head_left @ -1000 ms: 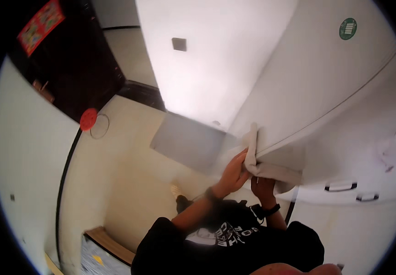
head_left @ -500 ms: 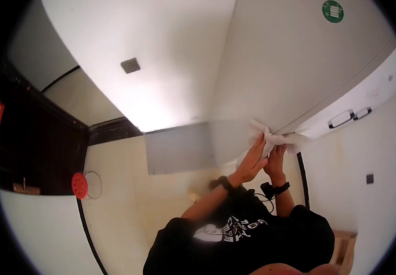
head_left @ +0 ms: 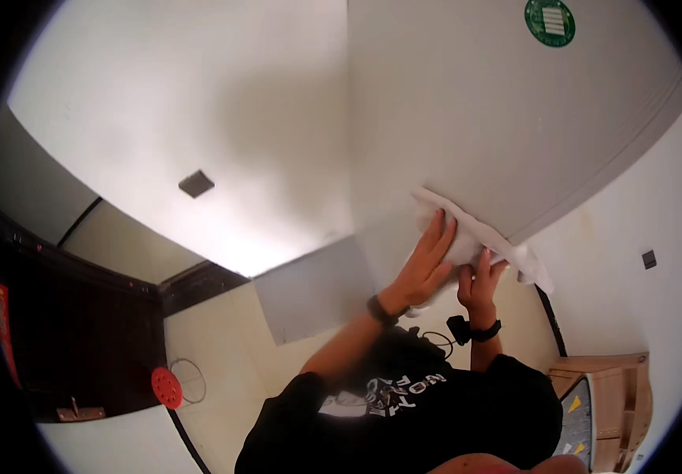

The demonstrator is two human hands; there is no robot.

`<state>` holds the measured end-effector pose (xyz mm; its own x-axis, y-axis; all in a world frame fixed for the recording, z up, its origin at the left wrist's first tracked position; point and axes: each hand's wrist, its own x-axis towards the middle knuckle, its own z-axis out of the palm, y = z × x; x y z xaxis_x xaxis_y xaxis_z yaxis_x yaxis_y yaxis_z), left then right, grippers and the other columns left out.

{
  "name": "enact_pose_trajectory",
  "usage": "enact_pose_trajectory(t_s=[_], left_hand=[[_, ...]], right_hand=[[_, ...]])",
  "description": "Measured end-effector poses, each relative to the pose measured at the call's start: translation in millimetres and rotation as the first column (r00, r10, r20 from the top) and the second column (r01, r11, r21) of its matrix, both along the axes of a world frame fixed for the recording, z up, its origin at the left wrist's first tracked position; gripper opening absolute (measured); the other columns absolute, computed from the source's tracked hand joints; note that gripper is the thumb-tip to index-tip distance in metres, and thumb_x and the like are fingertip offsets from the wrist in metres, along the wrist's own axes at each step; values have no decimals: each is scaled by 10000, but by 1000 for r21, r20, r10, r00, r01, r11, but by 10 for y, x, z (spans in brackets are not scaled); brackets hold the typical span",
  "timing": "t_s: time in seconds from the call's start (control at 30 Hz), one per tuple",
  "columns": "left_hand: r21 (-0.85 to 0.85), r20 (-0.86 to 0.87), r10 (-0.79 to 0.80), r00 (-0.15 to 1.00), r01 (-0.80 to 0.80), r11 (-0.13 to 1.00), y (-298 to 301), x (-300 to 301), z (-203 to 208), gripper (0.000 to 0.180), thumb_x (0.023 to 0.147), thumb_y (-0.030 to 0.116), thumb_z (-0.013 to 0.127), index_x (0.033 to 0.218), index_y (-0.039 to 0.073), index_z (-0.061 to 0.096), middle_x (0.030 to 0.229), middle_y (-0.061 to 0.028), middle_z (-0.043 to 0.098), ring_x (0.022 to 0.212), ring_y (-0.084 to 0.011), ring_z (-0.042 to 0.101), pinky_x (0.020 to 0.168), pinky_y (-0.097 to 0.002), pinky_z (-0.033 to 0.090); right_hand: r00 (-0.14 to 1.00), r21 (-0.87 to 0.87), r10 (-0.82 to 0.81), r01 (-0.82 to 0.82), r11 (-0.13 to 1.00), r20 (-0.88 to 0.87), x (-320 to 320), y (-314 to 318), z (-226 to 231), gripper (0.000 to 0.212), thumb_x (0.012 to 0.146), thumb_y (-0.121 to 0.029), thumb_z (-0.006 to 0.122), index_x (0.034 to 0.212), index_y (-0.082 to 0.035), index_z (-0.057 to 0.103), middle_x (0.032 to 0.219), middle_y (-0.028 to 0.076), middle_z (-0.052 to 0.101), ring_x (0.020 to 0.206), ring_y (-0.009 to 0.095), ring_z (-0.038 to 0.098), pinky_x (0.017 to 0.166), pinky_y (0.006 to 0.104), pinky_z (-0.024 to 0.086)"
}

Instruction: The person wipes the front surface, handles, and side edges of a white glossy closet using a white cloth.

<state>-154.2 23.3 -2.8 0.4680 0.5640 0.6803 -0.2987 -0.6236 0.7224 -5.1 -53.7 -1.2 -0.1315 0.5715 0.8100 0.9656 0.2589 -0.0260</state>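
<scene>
A white cloth [head_left: 471, 235] lies spread against a pale upright panel [head_left: 467, 126], reaching past the panel's edge. My left hand [head_left: 426, 265] rests on the cloth's left part, its fingers stretched out and flat. Close to its right, my right hand [head_left: 480, 286] has bent fingers at the cloth's lower edge and seems to grip it. Dark bands circle both wrists. The cloth hides the panel behind it.
A green round sticker [head_left: 550, 22] is on the panel; a white wall with a grey switch [head_left: 196, 184] adjoins it. A grey slab [head_left: 313, 284] lies below. Left stand a dark door [head_left: 88, 340] and a red perforated disc [head_left: 166, 388]. A wooden bed frame [head_left: 621, 395] is at lower right.
My view has shifted, bringing more of the bed frame in and losing the oval handles. The cloth, bunched before, is spread wider. The left hand's fingers have stayed extended on it.
</scene>
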Motion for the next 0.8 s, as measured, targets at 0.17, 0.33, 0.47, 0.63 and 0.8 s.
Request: enact_pose_trajectory(t_s=[0.17, 0.33, 0.47, 0.63, 0.8], left_hand=[[45, -28, -48, 998, 49, 998, 260, -93, 327, 620, 867, 314, 384, 1353, -21, 195, 1410, -269, 45, 1312, -403, 51, 1048, -449, 75], [154, 41, -67, 997, 60, 986, 502, 22, 457, 617, 866, 327, 387, 1354, -2, 202, 1409, -271, 44, 1305, -432, 24, 1026, -524, 28], [169, 32, -36, 999, 31, 985, 545, 228, 445, 616, 855, 329, 420, 1348, 17, 221, 1395, -299, 48, 1283, -481, 5, 992, -582, -16], [200, 39, -15, 999, 7, 980, 572, 417, 433, 618, 832, 323, 460, 1329, 18, 256, 1364, -333, 97, 1260, -507, 48, 969, -609, -12], [289, 21, -53, 998, 45, 956, 729, 536, 629, 491, 824, 267, 479, 1251, 36, 402, 1303, -291, 278, 1213, -479, 203, 954, -605, 72]], right_hand=[[990, 147, -140, 142, 979, -24, -264, 14, 368, 462, 723, -21, 484, 1179, 6, 419, 1158, 330, 387, 1030, 475, 398, 895, 559, 290], [963, 191, -259, 242, 951, 71, -305, 49, 557, 430, 712, -38, 498, 1136, 26, 474, 1212, 290, 390, 1114, 428, 358, 949, 510, 263], [905, 158, -403, 382, 910, 133, -303, 59, 648, 521, 728, -36, 480, 1232, -7, 351, 1285, 318, 139, 1185, 488, 153, 947, 569, 183], [833, 57, -551, 548, 835, 47, -338, 39, 614, 614, 754, -31, 448, 1323, -48, 217, 1325, 390, -145, 1219, 581, -72, 926, 657, 111], [745, 146, -660, 667, 731, -96, -360, 181, 693, 675, 785, -59, 441, 1374, -61, 109, 1319, 389, -173, 1216, 579, -97, 948, 640, 77]])
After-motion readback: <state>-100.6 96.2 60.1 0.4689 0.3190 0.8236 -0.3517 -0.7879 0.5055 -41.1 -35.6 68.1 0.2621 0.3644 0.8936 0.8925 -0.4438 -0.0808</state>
